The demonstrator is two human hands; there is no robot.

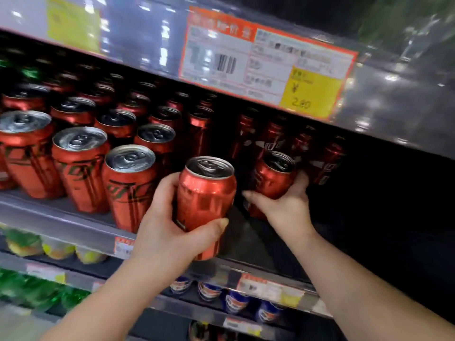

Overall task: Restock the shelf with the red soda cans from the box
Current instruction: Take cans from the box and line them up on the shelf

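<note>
My left hand [170, 225] grips a red soda can [205, 200] upright at the front edge of the shelf [61, 217]. Further in and to the right, my right hand [283, 203] holds a second red soda can [273, 178], tilted slightly, in a dark gap of the shelf. Several rows of red cans [78, 166] with silver tops fill the shelf to the left. More red cans [270, 136] stand in shadow at the back of the gap. The box is out of view.
The shelf above carries an orange-framed price label [266, 67] with a yellow tag. Below are yellow-green packs [56, 249], green bottles [37, 289] and blue cans [236, 301]. The right part of the shelf [381, 205] is dark.
</note>
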